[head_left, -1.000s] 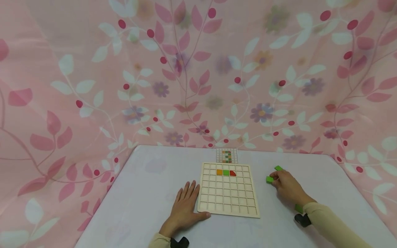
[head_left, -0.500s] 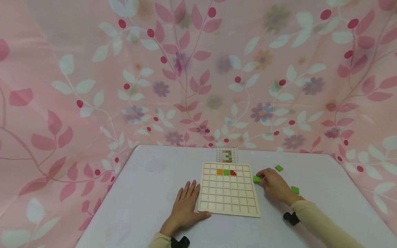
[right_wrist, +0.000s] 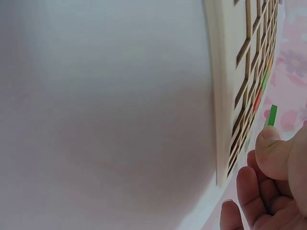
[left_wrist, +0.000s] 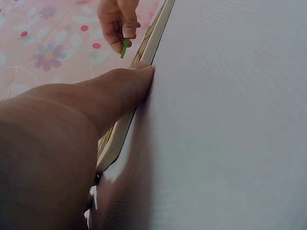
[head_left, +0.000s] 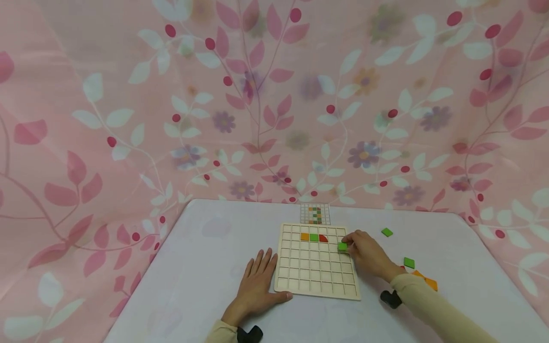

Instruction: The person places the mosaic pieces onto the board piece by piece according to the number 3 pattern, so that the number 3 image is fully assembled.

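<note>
A person's two bare hands work at a white table (head_left: pixel 206 276), where a pale wooden grid board (head_left: pixel 315 275) lies flat.

The left hand (head_left: pixel 256 288) rests palm down beside the board's left edge, fingers straight and slightly apart, thumb spread toward the near-left corner. The left wrist view shows that thumb touching the board's edge.

The right hand (head_left: pixel 368 253) pinches a green square tile (head_left: pixel 342 247) between thumb and fingers, over the cells beside the board's right edge. In the left wrist view the tile appears clear of the board, its thin side showing.

In the second row from the board's far edge sit, left to right, an orange square (head_left: pixel 305 237), a green square (head_left: pixel 314 237) and a red piece (head_left: pixel 323 238) with one rounded corner. Just beyond that far edge lies a pattern card (head_left: pixel 315 214) printed with a small coloured grid.

Toward the table's right edge lie a loose green tile (head_left: pixel 387 232), a nearer green tile (head_left: pixel 409 262) and orange pieces (head_left: pixel 431 284), partly hidden by the right sleeve (head_left: pixel 433 305). A pink floral cloth (head_left: pixel 274 95) hangs behind the table's far edge.
</note>
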Demonstrator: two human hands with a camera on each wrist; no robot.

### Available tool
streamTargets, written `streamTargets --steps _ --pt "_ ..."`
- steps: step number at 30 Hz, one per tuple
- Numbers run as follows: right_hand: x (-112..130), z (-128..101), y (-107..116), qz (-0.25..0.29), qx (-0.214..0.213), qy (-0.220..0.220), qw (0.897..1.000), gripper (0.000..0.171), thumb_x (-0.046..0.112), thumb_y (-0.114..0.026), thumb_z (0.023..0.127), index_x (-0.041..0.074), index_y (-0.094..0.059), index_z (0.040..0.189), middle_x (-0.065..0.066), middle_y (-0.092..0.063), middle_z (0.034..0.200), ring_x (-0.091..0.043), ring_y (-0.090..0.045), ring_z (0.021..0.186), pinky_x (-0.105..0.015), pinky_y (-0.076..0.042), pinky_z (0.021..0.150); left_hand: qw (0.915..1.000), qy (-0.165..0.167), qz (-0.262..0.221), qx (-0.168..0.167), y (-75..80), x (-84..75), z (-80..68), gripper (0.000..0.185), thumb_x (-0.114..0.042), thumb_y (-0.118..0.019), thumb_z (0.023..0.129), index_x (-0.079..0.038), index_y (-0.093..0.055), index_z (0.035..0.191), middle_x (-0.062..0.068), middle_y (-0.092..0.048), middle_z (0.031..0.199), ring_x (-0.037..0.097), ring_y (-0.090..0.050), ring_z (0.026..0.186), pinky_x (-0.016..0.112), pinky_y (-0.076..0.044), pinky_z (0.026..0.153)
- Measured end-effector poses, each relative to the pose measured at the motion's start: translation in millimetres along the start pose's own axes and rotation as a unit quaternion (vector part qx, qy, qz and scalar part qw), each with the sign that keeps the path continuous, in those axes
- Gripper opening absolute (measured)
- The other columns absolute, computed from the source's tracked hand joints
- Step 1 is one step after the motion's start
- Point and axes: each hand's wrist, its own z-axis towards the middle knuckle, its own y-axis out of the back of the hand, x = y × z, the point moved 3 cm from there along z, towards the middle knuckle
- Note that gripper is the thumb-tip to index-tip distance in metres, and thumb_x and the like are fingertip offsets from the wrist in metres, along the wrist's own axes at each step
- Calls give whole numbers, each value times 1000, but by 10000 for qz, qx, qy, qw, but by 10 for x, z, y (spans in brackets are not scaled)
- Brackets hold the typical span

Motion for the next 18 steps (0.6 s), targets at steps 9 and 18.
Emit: streamTargets --steps 9,18 --pt "135 125 -91 152 322 -152 9993 20 5 -69 91 7 -66 111 0 -60 101 -19 -55 97 -40 -51 85 10000 38 16 34 -5 11 1 110 -78 -58 78 -13 -23 159 6 -13 166 30 -5 154 56 -9 120" --pt "201 230 -170 -75 427 69 9990 18 8 -72 90 10 -67 107 2 -62 99 -15 -55 93 -38 -51 84 10000 32 -42 31 6 -4 0 110 -77 -59 78 -12 -23 158 7 -14 166 31 -6 153 57 -9 120"
